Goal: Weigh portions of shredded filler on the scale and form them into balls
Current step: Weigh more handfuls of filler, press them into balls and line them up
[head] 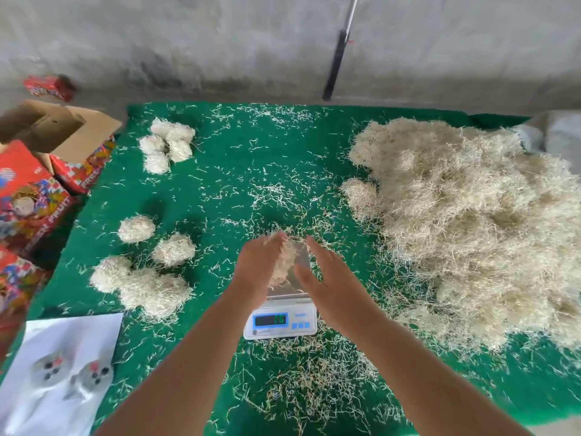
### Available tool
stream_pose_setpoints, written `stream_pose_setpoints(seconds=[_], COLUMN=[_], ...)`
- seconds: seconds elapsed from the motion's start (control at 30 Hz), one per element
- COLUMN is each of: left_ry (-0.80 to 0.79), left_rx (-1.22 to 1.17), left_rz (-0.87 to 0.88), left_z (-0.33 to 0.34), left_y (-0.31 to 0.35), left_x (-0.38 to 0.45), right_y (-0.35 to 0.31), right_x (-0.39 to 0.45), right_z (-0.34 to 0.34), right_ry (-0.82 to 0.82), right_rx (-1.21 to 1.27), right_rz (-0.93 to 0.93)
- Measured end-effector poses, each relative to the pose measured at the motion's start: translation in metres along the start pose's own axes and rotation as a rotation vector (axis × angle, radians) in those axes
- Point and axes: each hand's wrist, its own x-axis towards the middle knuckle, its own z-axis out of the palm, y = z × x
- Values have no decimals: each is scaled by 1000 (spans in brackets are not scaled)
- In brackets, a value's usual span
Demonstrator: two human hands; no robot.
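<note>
A: How many balls do you count on the green table cover?

B: Two groups on the left. The far cluster looks like four or five pressed together; I can't split them cleanly. The near group has two separate round balls and a larger clumped mass touching them, perhaps two or three more.

A: And the loose supply?

B: One big heap of shredded filler along the right side, with stray strands scattered all over the cover.

A: One scale?

B: One white digital scale, near the middle, display facing the person. Its digits are lit green but too blurred to read. The metal platter sits on the far side, mostly behind the hands.

A: Where is the portion?

B: Above the platter, between the palms. It forms an elongated tuft, its long axis running roughly toward and away from the person.

A: The grip?

B: The left hand cups the tuft against its palm, fingers curled around it. The right hand is flat, fingers extended, just beside the tuft; whether it touches, I can't tell.

A: Anything else?

B: Several red printed cartons at left, one open box, and one white sheet at near left.
</note>
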Motion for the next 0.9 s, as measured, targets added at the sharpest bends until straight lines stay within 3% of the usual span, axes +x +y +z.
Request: stream_pose_setpoints(seconds=[0.1,0.23,0.33,0.43,0.9], left_ry=[53,-239,-332,-348,1], left_rx=[184,561,861,794,698], left_rz=[142,162,98,102,288], left_z=[-16,5,15,14,-51], left_y=[-13,-35,-65,-87,-103], left_x=[38,78,93,97,51], right_y=[15,43,61,71,77], right_x=[-7,-17,-21,-22,36], right_z=[12,22,28,32,27], right_ry=[-1,-14,-39,-43,-49], right_rx=[-47,-19,-22,-8,95], right_rz=[114,284,358,388,362])
